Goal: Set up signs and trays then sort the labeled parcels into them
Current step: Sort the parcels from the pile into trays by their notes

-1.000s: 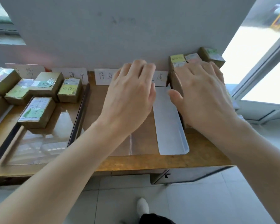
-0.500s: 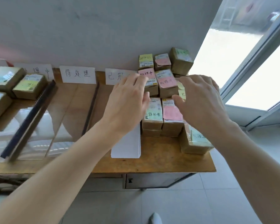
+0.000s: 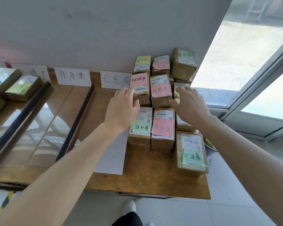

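Brown parcels [image 3: 161,101] bear pink and green notes [image 3: 162,128] (handwritten); left hand [image 3: 121,111] and right hand [image 3: 190,106] spread above, grip wide.

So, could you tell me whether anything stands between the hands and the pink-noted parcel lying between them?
Nothing visible does. The left hand and right hand hover open on either side of the pink-noted parcel, its top uncovered. Neighbouring parcels sit tight against both its sides, so fingers may find little room.

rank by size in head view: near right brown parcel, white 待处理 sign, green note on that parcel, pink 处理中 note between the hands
1. brown cardboard parcel, near right
2. white paper 待处理 sign
3. green sticky note and pink 处理中 sticky note look alike; green is nearer
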